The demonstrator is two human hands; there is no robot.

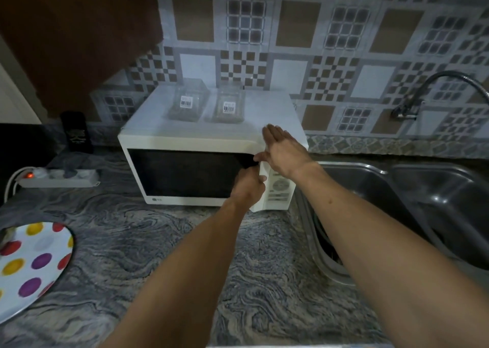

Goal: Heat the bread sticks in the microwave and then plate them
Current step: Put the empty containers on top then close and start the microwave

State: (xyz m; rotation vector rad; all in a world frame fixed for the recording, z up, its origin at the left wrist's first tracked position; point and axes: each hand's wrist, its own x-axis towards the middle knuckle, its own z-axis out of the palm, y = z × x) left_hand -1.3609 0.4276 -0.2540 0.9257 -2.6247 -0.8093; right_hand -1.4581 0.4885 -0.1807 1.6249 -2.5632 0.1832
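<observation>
Over the table (164, 241), the left hand (248, 186) curls on the microwave (185, 173) door's right edge, seemingly pulling leftward. The right hand (283, 151) presses flat, fingers straight, on the top corner. Two bread stick packs (206, 104) lie on the microwave, behind both hands.

plate (34, 265): cut by left edge | left hand (248, 186) fingers: hidden

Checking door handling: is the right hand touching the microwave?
Touching. The head view shows the right hand lying flat with straight fingers against the top right corner of the microwave, with no gap visible, while the left hand grips the door edge.
</observation>
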